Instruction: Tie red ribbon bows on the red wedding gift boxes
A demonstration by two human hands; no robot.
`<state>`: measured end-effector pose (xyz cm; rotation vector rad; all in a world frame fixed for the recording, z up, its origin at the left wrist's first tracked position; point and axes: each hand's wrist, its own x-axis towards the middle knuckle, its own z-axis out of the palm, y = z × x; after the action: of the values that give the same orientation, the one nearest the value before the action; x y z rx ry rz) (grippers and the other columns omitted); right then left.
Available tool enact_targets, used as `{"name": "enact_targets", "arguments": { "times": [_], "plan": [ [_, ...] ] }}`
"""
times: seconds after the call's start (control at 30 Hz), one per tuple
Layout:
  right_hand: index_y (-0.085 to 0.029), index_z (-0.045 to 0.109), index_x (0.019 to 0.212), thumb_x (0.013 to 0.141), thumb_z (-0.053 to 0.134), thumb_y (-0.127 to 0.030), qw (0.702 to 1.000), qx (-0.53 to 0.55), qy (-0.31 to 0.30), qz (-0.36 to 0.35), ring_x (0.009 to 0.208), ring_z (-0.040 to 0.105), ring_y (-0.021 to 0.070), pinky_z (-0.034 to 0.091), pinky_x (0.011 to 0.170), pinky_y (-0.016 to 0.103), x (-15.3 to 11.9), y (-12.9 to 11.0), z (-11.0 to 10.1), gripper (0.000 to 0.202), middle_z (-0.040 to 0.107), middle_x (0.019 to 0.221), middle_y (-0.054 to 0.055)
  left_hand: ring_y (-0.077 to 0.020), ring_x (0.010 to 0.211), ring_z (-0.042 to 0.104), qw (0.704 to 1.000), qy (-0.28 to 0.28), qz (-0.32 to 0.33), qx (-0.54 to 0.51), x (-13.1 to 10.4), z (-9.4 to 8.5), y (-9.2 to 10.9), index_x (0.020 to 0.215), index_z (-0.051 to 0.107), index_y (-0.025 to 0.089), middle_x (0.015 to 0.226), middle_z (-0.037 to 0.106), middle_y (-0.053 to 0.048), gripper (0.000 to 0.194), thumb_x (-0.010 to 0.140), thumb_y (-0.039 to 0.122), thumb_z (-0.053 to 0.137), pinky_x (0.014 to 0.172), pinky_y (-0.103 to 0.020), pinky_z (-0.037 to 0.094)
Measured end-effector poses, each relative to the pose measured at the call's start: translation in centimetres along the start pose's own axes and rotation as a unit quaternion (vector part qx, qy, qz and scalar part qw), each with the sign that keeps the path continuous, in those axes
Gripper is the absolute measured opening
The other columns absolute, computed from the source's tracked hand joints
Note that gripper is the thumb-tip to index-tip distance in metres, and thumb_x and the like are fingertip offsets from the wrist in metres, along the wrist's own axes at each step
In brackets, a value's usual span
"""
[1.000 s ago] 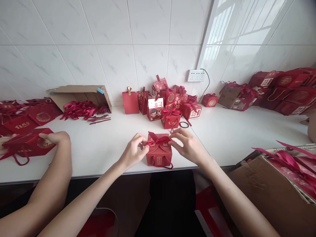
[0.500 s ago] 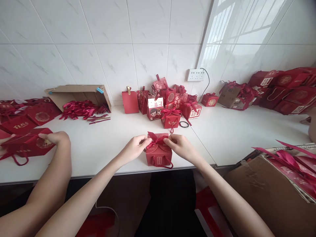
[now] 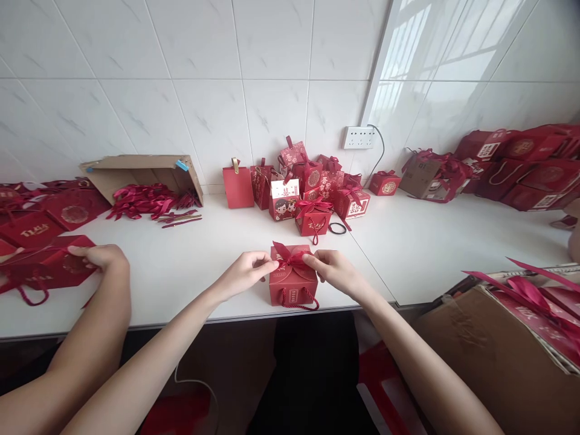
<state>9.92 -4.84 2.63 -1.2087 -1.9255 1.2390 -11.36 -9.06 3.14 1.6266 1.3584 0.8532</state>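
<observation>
A small red gift box (image 3: 281, 289) with a twisted cord handle (image 3: 301, 307) stands upright near the table's front edge. Across its top lies a dark red ribbon (image 3: 287, 258) tied in a bow. My left hand (image 3: 254, 266) pinches the bow's left side between thumb and fingers. On the other side my right hand (image 3: 328, 264) grips the right loop of the same ribbon. Just behind sits another red box (image 3: 312, 222) with a bow, beside a black ring-shaped band (image 3: 338, 228).
A tipped cardboard box (image 3: 140, 162) holds loose ribbons (image 3: 145, 200). At the left, a co-worker's hand (image 3: 104, 257) holds a larger red box (image 3: 54, 266). More red boxes (image 3: 525, 157) are stacked at the right, above a big carton (image 3: 489, 338). A power strip (image 3: 359, 138) is on the wall.
My hands stay at the bow, with only slight shifts. The co-worker's red box at the left has tilted a little.
</observation>
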Motion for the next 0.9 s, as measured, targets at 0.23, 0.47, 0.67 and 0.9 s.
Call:
{"name": "enact_targets", "arguments": {
  "times": [0.23, 0.47, 0.67, 0.9],
  "plan": [
    [-0.017, 0.048, 0.062, 0.066, 0.062, -0.061, 0.985, 0.152, -0.071, -0.027, 0.056, 0.047, 0.0094, 0.038, 0.059, 0.025, 0.5, 1.2, -0.2, 0.047, 0.050, 0.058, -0.003, -0.0129, 0.062, 0.052, 0.989, -0.053, -0.039, -0.134, -0.1, -0.6, -0.6, 0.062, 0.053, 0.017, 0.065, 0.055, 0.000, 0.028, 0.073, 0.042, 0.061, 0.064, -0.027, 0.045],
    [-0.015, 0.052, 0.065, 0.065, 0.073, -0.046, 0.931, 0.339, -0.138, 0.004, 0.059, 0.050, 0.0077, 0.043, 0.067, 0.025, 1.2, 3.2, -0.3, 0.038, 0.053, 0.063, -0.003, -0.0113, 0.061, 0.047, 0.979, -0.081, -0.013, -0.188, 0.3, -0.6, -1.6, 0.059, 0.046, 0.018, 0.063, 0.050, 0.002, 0.028, 0.072, 0.039, 0.060, 0.063, -0.026, 0.041],
    [-0.016, 0.048, 0.059, 0.066, 0.073, -0.046, 0.908, 0.388, -0.155, -0.022, 0.054, 0.045, 0.0075, 0.041, 0.061, 0.025, 1.6, 4.8, 0.3, 0.039, 0.046, 0.057, -0.004, -0.0114, 0.059, 0.044, 0.977, -0.070, -0.001, -0.200, 0.7, 0.1, -3.0, 0.059, 0.039, 0.019, 0.062, 0.046, 0.002, 0.032, 0.070, 0.042, 0.057, 0.058, -0.026, 0.038],
    [-0.017, 0.055, 0.075, 0.068, 0.061, -0.062, 0.979, 0.182, -0.025, -0.092, 0.061, 0.048, 0.0105, 0.040, 0.061, 0.026, 3.2, 2.3, -4.0, 0.046, 0.050, 0.066, -0.002, -0.0156, 0.072, 0.050, 0.991, 0.079, 0.106, 0.015, 0.3, -1.7, -0.7, 0.079, 0.051, 0.020, 0.076, 0.053, -0.001, 0.022, 0.077, 0.041, 0.051, 0.070, -0.029, 0.040]
  ]
}}
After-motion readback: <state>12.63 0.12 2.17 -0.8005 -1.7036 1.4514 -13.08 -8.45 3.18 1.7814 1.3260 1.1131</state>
